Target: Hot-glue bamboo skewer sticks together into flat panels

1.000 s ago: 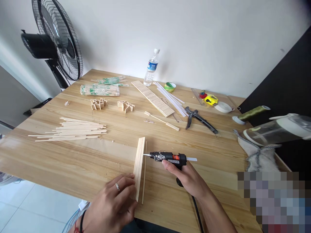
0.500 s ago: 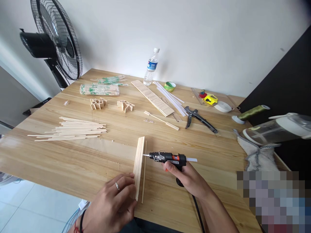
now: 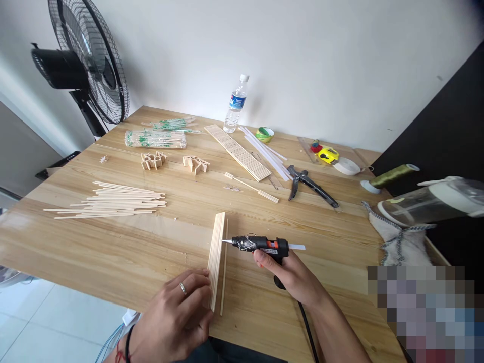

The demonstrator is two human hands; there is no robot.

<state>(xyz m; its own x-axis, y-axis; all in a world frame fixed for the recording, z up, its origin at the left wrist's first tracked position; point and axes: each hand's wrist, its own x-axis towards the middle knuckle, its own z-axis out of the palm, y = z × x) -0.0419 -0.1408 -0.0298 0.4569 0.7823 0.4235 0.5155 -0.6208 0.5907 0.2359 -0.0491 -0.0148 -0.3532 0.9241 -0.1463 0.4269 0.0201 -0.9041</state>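
Note:
My right hand (image 3: 285,272) is closed around a black hot glue gun (image 3: 260,245), a white glue stick poking out of its back. The metal nozzle points left and meets the right edge of a narrow panel of joined wooden sticks (image 3: 216,252). Fingers of my left hand (image 3: 181,307) grip the panel's near end; the thumb is partly hidden at its edge. A single loose stick (image 3: 224,272) lies parallel to the panel, just to its right and under the nozzle.
Loose sticks (image 3: 121,200) lie at left, with wrapped stick packs (image 3: 155,139) behind. Two small stick shapes (image 3: 195,164), a long slatted panel (image 3: 238,151), a water bottle (image 3: 235,106), a black cutter tool (image 3: 312,186) and a yellow tape measure (image 3: 328,155) sit farther back.
The glue gun has shifted very slightly left, its nozzle still at the panel's edge. My left hand stays in the same place on the panel.

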